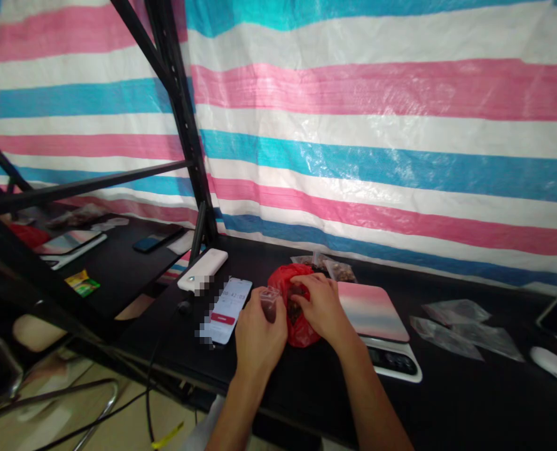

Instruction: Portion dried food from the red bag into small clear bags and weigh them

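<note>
Black table point(447, 404), pretty busy, with a pink-topped scale point(372, 310) on it. Red plastic bag point(302, 337) of dark bits point(295, 311) sits just left of that. The person's right hand point(324, 302) is at its mouth, can't tell if it's gripping anything; left hand point(258, 332) pinches a small clear bag point(269, 305) alongside.

On the table point(316, 391), the phone point(234, 304) is left of the bag point(301, 335), with the power bank point(205, 268) behind the phone and further left. The scale point(376, 313) is right of the bag. Some filled bags point(341, 271) lie behind the bag. More bags point(473, 331) lie in a bunch right of the scale
</note>
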Demonstrator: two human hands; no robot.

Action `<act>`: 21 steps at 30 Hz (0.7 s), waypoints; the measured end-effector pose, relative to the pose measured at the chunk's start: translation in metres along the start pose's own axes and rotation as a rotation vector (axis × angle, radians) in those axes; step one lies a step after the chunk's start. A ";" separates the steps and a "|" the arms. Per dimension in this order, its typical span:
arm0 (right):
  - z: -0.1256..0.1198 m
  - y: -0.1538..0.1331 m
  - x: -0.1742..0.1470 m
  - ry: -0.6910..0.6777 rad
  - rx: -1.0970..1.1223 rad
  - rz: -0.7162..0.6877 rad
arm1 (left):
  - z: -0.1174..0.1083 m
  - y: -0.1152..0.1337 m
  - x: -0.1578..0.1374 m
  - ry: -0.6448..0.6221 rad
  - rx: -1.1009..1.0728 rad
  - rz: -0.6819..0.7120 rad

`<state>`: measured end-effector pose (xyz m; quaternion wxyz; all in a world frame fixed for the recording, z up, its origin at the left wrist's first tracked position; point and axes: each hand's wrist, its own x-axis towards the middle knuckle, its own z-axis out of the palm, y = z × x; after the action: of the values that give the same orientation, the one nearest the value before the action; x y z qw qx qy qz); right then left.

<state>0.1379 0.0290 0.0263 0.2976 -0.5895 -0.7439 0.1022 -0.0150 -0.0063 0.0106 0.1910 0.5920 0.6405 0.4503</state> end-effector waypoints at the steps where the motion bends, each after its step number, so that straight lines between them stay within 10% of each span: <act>1: -0.003 0.001 -0.001 0.021 -0.006 -0.012 | 0.000 0.002 -0.002 -0.005 0.019 0.004; 13: -0.004 -0.008 -0.013 -0.097 0.117 -0.020 | 0.008 -0.002 0.002 -0.033 -0.378 -0.107; 21: -0.028 0.001 -0.016 0.067 0.501 0.016 | 0.009 -0.007 -0.003 0.080 -0.065 0.221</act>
<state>0.1568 0.0087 0.0434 0.4581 -0.5064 -0.6805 0.2659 -0.0114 -0.0054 -0.0010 0.1336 0.6339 0.5637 0.5123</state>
